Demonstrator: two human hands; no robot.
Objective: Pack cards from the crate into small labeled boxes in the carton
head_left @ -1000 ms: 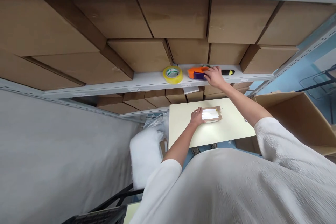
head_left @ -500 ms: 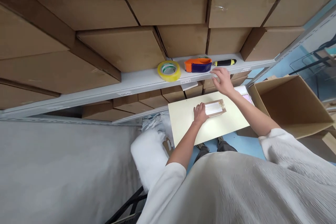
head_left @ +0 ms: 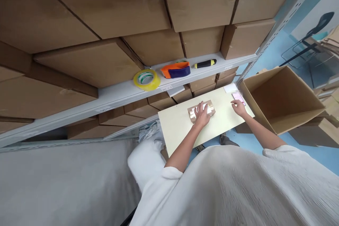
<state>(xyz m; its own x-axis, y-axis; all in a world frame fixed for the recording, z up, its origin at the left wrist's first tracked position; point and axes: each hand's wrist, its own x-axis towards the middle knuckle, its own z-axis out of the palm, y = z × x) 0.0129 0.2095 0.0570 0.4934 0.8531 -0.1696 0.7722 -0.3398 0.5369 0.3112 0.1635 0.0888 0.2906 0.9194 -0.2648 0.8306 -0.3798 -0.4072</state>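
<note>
A small brown cardboard box (head_left: 191, 114) with a white label on top lies on the cream board. My left hand (head_left: 202, 116) rests across it, its fingers spread over the label and hiding part of it. Toward the board's right end, my right hand (head_left: 238, 108) is at the near edge of a phone (head_left: 239, 97) with a pinkish screen. The fingers of that hand are curled together, and whether anything small is between them is hidden. Beside the phone lies a white sheet or card (head_left: 230, 88).
On the shelf edge (head_left: 116, 97) sit a yellow tape roll (head_left: 155, 82), an orange and blue tape dispenser (head_left: 180, 72) and a black and yellow cutter (head_left: 206, 64). Large cartons (head_left: 203, 0) fill the shelves. An open carton (head_left: 280, 99) stands right; white packing material (head_left: 145, 162) lies left.
My right hand has dropped from beside the shelf edge to the phone, its fingers now curled. My left hand has shifted onto the middle of the box. The view has turned to the right.
</note>
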